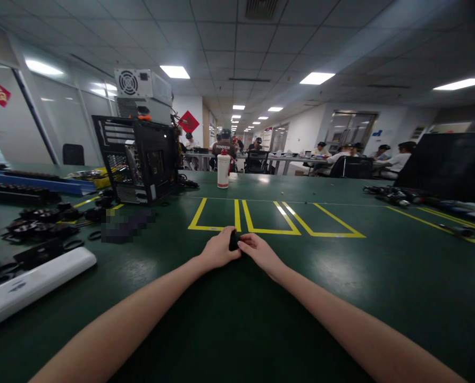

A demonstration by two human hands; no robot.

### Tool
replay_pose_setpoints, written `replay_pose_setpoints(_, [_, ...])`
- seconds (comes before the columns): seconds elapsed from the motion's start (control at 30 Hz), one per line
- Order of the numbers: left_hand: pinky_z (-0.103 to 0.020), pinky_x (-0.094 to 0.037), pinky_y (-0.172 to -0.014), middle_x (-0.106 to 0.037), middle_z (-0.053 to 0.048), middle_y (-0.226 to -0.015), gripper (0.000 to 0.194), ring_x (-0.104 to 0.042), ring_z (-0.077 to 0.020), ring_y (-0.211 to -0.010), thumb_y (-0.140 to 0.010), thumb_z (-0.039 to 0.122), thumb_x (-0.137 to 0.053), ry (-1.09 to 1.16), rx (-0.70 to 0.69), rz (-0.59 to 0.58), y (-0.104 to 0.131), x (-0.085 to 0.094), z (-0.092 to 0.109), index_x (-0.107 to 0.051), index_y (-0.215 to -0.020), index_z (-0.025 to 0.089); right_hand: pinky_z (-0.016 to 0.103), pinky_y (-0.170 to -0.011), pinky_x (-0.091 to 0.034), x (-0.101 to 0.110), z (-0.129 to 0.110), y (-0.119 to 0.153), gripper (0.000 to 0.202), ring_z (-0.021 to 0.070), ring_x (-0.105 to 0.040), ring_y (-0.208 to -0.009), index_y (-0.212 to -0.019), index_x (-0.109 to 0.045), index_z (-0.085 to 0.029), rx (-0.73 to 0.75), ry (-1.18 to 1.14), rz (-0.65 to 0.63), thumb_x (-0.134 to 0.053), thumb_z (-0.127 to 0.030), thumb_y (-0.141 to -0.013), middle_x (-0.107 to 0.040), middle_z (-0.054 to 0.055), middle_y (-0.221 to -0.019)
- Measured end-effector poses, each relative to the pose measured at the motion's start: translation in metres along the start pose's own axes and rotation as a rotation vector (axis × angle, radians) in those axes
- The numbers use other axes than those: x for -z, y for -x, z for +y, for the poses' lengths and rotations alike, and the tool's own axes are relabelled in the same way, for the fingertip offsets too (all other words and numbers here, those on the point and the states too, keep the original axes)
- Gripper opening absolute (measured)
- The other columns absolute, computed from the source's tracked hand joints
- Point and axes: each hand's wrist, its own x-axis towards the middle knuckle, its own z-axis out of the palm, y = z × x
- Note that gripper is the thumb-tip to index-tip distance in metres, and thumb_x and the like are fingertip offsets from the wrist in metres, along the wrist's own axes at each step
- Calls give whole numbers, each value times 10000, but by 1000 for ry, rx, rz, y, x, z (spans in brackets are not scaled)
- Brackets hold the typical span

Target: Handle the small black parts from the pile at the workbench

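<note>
A small black object (233, 241), too dark to name, stands between my hands just in front of the yellow tape outlines. My left hand (218, 250) is closed round it, thumb on the near side and fingers on the far side. From the right, my right hand (263, 255) pinches at its edge with thumb and fingertips together. Both forearms reach in low over the green tabletop (237, 330). The object's lower part and far side are hidden by my fingers.
An open black computer case (141, 159) with power supplies (141, 88) on top stands at the back left. Black parts (41, 221) and a long white device (38, 284) lie left. Beyond the tape is a white bottle (223, 170); a dark monitor (448, 165) is right.
</note>
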Motion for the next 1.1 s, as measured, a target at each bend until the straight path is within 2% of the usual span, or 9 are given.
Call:
replay_pose_setpoints(0.13, [-348, -434, -753, -495, -94, -1062, 550, -536, -240, -914, -681, 356, -546, 13, -102, 47, -16, -11, 2, -315, -1143, 168, 346, -833, -424, 9, 7, -11, 254, 166, -544, -897, -938, -520, -164, -51, -175, 49, -551, -285, -717, -569, 67, -954])
replay_pose_setpoints(0.3, [-365, -438, -752, -459, -93, -1080, 563, -534, -236, -894, -681, 324, -560, -1, -219, 106, -17, -15, 0, -291, -1152, 176, 349, -814, -435, 16, 13, -18, 211, 152, -561, -857, -898, -512, -184, -76, -334, 4, -556, -267, -709, -574, 46, -901])
replay_pose_setpoints(0.43, [-366, -427, -806, -417, -84, -1116, 593, -497, -228, -955, -680, 326, -580, -9, -321, 125, -10, -11, 1, -270, -1165, 185, 349, -871, -396, 16, 16, -14, 251, 151, -529, -947, -919, -505, -196, 24, -334, -32, -583, -233, -683, -564, 37, -964])
replay_pose_setpoints(0.53, [-379, -407, -854, -385, -90, -1158, 616, -449, -237, -1025, -685, 343, -580, -13, -382, 95, 0, -3, 4, -253, -1183, 189, 348, -925, -351, 14, 17, -7, 276, 147, -506, -990, -945, -501, -198, 139, -267, -16, -583, -220, -683, -553, 34, -1004])
replay_pose_setpoints(0.73, [-416, -272, -987, -305, -107, -1264, 589, -297, -228, -1179, -761, 297, -509, 10, -513, 28, 18, 8, 6, -182, -1240, 193, 342, -922, -365, 9, 14, 10, 270, 145, -510, -974, -938, -500, -191, 252, -147, -47, -581, -192, -680, -543, 24, -973])
replay_pose_setpoints(0.9, [-443, -253, -991, -282, -108, -1286, 645, -267, -236, -1199, -768, 281, -523, 44, -487, 16, 20, 6, 0, -126, -1271, 206, 335, -919, -375, 6, 13, 13, 290, 146, -509, -979, -928, -504, -192, 270, -129, -46, -598, -169, -655, -540, 18, -974])
replay_pose_setpoints(1.1, [-434, -298, -964, -325, -97, -1256, 654, -330, -233, -1161, -735, 306, -572, 154, -433, 31, 17, 4, -5, -182, -1253, 221, 345, -882, -398, 4, 11, 7, 229, 150, -538, -911, -909, -534, -179, 251, -89, 32, -562, -273, -702, -568, 32, -945])
